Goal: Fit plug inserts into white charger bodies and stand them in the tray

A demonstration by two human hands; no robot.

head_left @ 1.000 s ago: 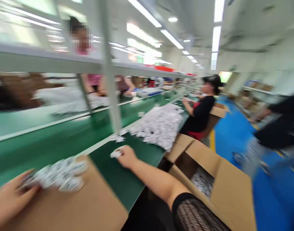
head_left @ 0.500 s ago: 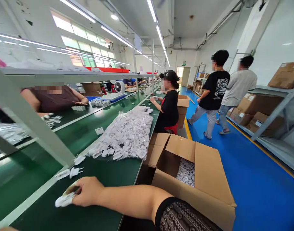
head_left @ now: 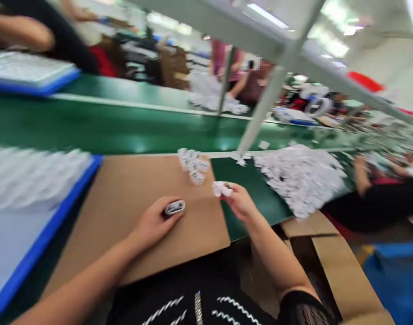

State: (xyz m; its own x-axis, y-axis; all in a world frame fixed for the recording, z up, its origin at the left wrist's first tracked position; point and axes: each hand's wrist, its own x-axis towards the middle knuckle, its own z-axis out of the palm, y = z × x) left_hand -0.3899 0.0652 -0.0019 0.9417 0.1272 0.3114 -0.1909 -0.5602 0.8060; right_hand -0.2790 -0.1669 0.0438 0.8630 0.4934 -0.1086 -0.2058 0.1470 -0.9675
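Observation:
My left hand (head_left: 154,225) is closed around a white oval plastic housing (head_left: 175,207), its dark hollow end turned up. It rests on a flat cardboard sheet (head_left: 135,180). Over the sheet's right edge, my right hand (head_left: 242,203) pinches small white plastic plug pieces (head_left: 221,188) between thumb and fingers; blur hides their exact shape and number. Several similar white housings (head_left: 194,164) stand in a cluster on the sheet's far right corner. Just beyond it, a few loose white pieces (head_left: 240,160) lie by the shelf post.
A heap of white plastic parts (head_left: 299,176) covers the bench to the right. At left is a blue-edged tray (head_left: 20,253) with rows of white parts. An open cardboard box (head_left: 341,266) stands below the bench. A slanting metal post (head_left: 263,108) rises behind. Other people sit across and at right.
The view has swung left and down from the aisle to the bench. My left hand has come into view with a housing. My right hand still holds white pieces, now beside the cardboard sheet.

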